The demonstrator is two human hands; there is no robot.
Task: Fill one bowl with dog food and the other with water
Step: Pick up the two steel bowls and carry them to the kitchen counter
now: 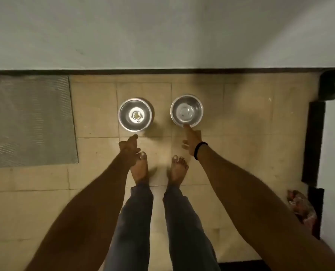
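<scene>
Floor tiles (240,118) by wall (162,36) bear left bowl (135,115), just beyond empty, loosely curled left hand (128,147); right bowl (186,110), near rim touched by straight-fingered right hand (192,142) (risk, judged: so slight a fingertip hold tips or skids it).

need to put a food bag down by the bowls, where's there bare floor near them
The widest bare tiles lie right of the right bowl, up to the dark skirting. A narrower strip runs between the grey mat and the left bowl. Crowded: the gap between the bowls, and in front, by the left hand, right hand and feet.
</scene>
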